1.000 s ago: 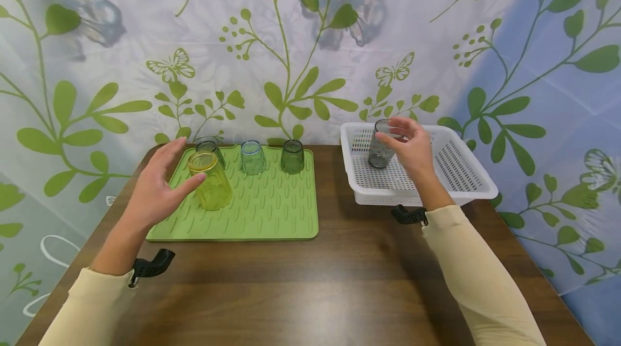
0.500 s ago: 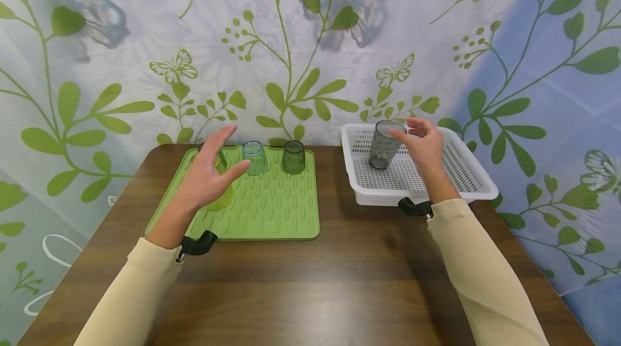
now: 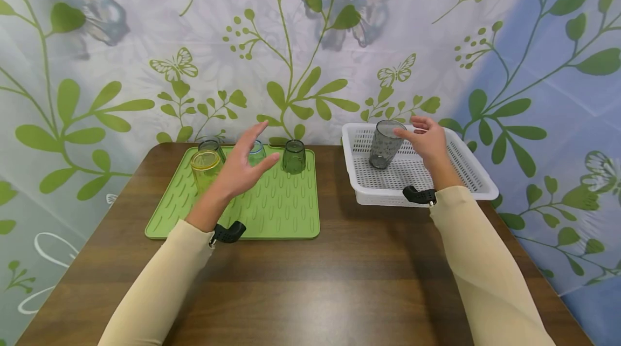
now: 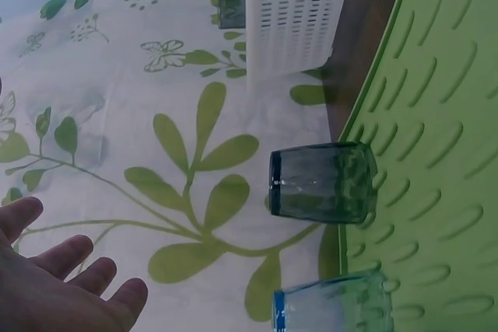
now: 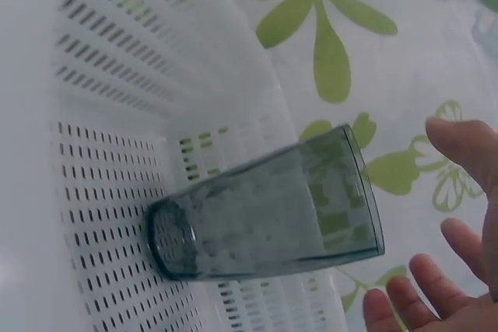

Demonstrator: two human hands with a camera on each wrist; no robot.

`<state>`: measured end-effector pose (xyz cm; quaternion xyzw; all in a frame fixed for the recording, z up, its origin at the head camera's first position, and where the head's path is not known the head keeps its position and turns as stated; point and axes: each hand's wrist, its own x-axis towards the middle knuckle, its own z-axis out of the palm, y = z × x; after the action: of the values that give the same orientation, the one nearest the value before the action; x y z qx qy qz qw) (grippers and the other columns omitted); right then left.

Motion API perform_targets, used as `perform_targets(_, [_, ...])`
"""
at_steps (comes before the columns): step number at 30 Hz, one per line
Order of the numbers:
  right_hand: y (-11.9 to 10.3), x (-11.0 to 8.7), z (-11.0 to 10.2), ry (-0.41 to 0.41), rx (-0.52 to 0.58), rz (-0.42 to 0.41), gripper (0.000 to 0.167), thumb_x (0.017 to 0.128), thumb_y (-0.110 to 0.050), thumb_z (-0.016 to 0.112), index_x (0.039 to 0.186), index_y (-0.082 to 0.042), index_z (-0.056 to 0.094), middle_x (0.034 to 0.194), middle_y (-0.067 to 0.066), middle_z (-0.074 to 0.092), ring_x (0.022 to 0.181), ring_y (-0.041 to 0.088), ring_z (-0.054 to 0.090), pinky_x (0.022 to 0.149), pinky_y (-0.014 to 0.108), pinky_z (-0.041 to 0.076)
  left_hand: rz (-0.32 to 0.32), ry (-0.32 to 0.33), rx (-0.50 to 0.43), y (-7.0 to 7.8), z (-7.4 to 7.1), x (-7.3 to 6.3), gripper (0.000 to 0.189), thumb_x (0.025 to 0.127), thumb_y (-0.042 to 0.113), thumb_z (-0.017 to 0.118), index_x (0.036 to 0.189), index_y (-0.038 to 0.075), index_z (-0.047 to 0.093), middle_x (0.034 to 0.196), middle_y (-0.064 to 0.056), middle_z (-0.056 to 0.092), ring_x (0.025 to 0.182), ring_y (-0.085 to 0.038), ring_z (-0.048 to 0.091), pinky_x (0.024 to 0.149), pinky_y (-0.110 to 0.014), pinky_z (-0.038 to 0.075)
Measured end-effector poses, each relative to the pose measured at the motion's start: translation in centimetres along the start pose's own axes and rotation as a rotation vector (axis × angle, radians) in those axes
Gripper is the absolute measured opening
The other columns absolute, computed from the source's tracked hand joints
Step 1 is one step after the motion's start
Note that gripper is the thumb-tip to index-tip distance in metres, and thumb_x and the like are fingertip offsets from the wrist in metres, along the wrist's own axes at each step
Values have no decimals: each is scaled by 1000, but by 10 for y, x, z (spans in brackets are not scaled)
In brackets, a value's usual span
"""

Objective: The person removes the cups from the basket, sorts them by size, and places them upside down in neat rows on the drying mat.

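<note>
My left hand (image 3: 242, 168) hovers above the green drying mat (image 3: 286, 211), fingers spread and holding nothing. It partly covers a blue-rimmed glass (image 3: 255, 154) and a yellow glass (image 3: 205, 165). To its right on the mat stands a small dark green glass (image 3: 294, 157), seen closer in the left wrist view. A tall grey glass (image 3: 385, 146) stands in the white basket (image 3: 378, 198). Beside its rim is my right hand (image 3: 429, 145), fingers loosely bent; the right wrist view shows a gap between this hand (image 5: 459, 277) and the glass (image 5: 264, 215).
Behind the yellow glass another clear greyish glass (image 3: 211, 144) stands at the mat's back left. The brown wooden table (image 3: 310, 286) runs between mat and basket and along the front. A leaf-patterned cloth (image 3: 320, 39) hangs right behind the table.
My left hand has moved right across the mat, from beside the yellow glass to in front of the blue-rimmed one. My right hand has drawn slightly right, away from the grey glass.
</note>
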<state>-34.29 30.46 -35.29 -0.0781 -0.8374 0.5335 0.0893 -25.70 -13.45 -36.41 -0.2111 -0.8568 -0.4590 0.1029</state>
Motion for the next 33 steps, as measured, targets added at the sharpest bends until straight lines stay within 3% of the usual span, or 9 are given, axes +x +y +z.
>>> perform_targets(9, [5, 18, -2, -201, -33, 11, 104, 87, -40, 82, 165, -15, 19, 172, 16, 15, 156, 39, 21, 123, 60, 30, -33, -23, -29, -4, 15, 16, 79, 98, 56, 62, 163, 37, 22, 171, 1, 22, 157, -25, 24, 127, -50, 28])
perform_targets(17, [14, 31, -1, -336, 12, 126, 110, 91, -25, 80, 167, -19, 1, 174, 14, -1, 158, 40, 16, 128, 54, 23, -62, -65, -68, -6, 31, 27, 78, 99, 54, 62, 164, 32, 24, 171, -1, 23, 157, -25, 24, 127, -49, 29])
perform_targets(25, [27, 42, 4, -378, 99, 178, 115, 89, -20, 82, 167, -20, -3, 174, 12, 3, 160, 34, 14, 129, 52, 22, -76, -80, -109, -11, 48, 33, 77, 99, 52, 63, 163, 31, 27, 169, -1, 27, 156, -23, 26, 125, -47, 32])
perform_targets(33, [30, 44, 7, -471, 83, 154, 109, 92, -17, 79, 167, -16, -1, 172, 15, 8, 160, 33, 12, 129, 53, 20, -112, -103, -134, -15, 59, 39, 81, 97, 54, 65, 164, 29, 27, 169, -3, 28, 153, -35, 33, 123, -54, 34])
